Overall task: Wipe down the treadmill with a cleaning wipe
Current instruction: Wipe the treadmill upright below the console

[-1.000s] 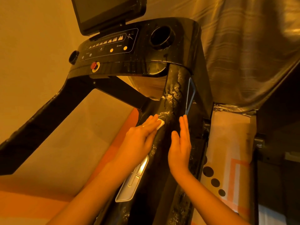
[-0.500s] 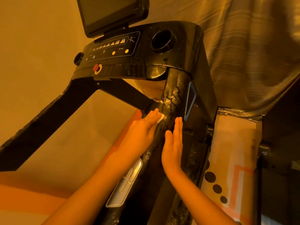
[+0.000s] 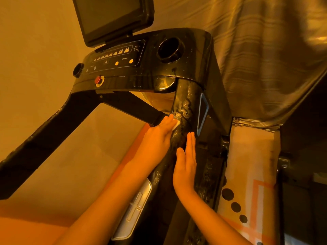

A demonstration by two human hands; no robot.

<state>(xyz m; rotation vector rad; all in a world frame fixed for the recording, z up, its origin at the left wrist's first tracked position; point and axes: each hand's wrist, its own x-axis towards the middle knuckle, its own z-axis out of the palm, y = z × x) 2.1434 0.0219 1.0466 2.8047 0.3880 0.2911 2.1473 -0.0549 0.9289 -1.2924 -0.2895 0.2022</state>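
Left hand (image 3: 157, 138) lies flat, grip released, straight fingers pressing the white wipe (image 3: 176, 125) against the treadmill (image 3: 208, 110) right upright (image 3: 185, 106), just below the console's right front corner. Right hand (image 3: 185, 167) is also flat, grip released, palm on the same upright, below the wipe. Control panel (image 3: 115, 57) shows a runner icon, profile bars and two orange dots; its small lettering is unreadable. Red button (image 3: 97, 79) sits at the console's front edge. Round cup holder (image 3: 169, 50) is at the console's right side, inside too dark to tell. Screen (image 3: 109, 16) is dark.

Black glossy treadmill (image 3: 194, 68), screen tilted above console; right rail marked with shiny streaks. Small white wipe (image 3: 176, 125) laid flat against rail.
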